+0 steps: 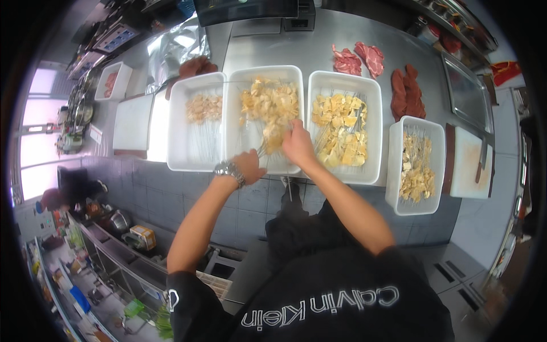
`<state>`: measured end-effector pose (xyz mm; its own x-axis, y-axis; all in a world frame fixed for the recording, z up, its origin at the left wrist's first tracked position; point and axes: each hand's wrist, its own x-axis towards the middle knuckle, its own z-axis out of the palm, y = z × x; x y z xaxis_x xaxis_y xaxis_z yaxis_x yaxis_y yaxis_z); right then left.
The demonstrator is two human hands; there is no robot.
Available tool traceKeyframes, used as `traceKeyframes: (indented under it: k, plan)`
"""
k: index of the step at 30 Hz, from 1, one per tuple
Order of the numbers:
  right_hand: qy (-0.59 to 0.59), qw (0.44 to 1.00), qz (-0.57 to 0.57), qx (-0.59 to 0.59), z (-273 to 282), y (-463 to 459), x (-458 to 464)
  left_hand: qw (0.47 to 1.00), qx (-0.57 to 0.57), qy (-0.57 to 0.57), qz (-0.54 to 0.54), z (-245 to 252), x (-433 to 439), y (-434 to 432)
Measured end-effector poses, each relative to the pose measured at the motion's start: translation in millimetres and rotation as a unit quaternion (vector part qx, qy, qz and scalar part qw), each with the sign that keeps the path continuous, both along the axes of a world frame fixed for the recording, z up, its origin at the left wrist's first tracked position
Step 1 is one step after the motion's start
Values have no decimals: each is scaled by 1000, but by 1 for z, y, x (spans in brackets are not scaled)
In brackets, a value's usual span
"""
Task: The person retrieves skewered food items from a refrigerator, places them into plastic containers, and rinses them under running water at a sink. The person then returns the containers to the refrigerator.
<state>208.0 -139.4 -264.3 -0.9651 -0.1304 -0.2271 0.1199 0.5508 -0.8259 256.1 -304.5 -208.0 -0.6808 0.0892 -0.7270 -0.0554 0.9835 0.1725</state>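
Observation:
My left hand point(248, 166), with a metal watch at the wrist, grips the bare ends of a bunch of thin metal skewers point(264, 150) over the front of the middle white plastic tub point(244, 145). Pale yellow food pieces point(273, 137) on this bunch are blurred. Against them, at the tub's right side, my right hand point(298, 144) is closed; its fingertips are partly hidden. A single skewer point(290, 190) points down past the tub's front edge below it, and what holds it is unclear. More skewered yellow pieces point(269, 100) lie at the back of the tub.
Flanking it are a left tub point(195, 145) of pinkish skewered pieces and a right tub point(339, 130) of yellow ones. Farther right, another tub point(415, 166) overhangs the counter edge beside a cutting board point(463, 171) with a knife point(483, 158). Raw meat slices point(359, 60) and brown gloves point(408, 94) lie behind.

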Motion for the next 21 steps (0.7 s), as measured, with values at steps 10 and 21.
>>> traceKeyframes:
  k: [10, 21]
  plan:
    - [49, 990, 0, 135, 32, 11, 65, 690, 493, -209, 486, 10, 77, -17]
    - [-434, 801, -79, -405, 107, 14, 101, 653, 590, -163, 447, 74, 123, -42]
